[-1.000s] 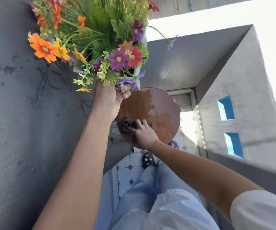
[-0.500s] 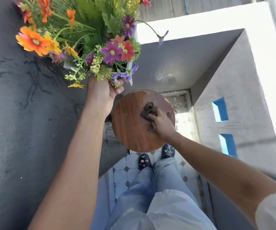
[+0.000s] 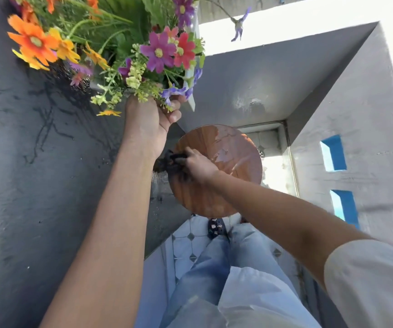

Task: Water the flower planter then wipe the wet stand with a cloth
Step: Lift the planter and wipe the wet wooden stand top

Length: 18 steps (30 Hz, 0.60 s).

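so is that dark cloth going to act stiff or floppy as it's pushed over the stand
Probably floppy: the cloth sits bunched in folds under the right hand. It likely drags on the wooden stand, whose far part looks glossy and wet, so it may soak and turn heavier.

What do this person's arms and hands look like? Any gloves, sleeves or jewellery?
Both hands are bare: no gloves on the left hand or the right hand, and no rings or watch that I can make out. The left forearm is uncovered for all that shows of it. The right arm is bare up to a loose white sleeve at the lower right of the view.
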### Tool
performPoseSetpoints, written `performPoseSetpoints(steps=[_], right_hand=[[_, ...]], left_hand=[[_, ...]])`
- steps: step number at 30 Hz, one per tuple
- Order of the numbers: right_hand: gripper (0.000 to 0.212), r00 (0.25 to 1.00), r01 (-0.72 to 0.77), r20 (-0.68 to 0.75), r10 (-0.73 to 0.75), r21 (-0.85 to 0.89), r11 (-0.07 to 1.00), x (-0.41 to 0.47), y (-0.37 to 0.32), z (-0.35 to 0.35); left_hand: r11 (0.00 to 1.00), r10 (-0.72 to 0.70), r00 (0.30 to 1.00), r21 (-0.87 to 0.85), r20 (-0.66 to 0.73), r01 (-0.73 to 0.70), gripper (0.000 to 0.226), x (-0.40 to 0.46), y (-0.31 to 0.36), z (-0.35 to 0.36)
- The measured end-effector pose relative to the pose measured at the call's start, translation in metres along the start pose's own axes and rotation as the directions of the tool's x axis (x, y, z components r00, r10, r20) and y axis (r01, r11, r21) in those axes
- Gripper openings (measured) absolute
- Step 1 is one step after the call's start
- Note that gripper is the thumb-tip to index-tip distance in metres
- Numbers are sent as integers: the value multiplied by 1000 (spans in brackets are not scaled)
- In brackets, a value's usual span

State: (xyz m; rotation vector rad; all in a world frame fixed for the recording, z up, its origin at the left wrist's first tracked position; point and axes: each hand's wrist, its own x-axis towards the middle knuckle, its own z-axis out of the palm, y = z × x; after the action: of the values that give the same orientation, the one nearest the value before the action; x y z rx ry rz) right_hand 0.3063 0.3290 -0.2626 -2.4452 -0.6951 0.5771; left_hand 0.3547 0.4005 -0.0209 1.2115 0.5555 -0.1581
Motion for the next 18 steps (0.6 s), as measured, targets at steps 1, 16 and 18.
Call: performPoseSetpoints(steps=[1, 16, 18], right_hand=[[45, 992, -89, -90, 92, 31, 996, 6, 19, -15], [31, 951, -232, -159, 267, 206, 951, -34, -54, 46], [37, 971, -213, -67, 229, 188, 959, -52, -72, 68]], left_hand=[[1000, 2, 1000, 2, -4, -2, 37, 1, 0, 0], [999, -13, 1000, 32, -5, 14, 37, -7, -7, -4], [1000, -20, 1000, 17, 3, 20, 35, -9, -8, -5]])
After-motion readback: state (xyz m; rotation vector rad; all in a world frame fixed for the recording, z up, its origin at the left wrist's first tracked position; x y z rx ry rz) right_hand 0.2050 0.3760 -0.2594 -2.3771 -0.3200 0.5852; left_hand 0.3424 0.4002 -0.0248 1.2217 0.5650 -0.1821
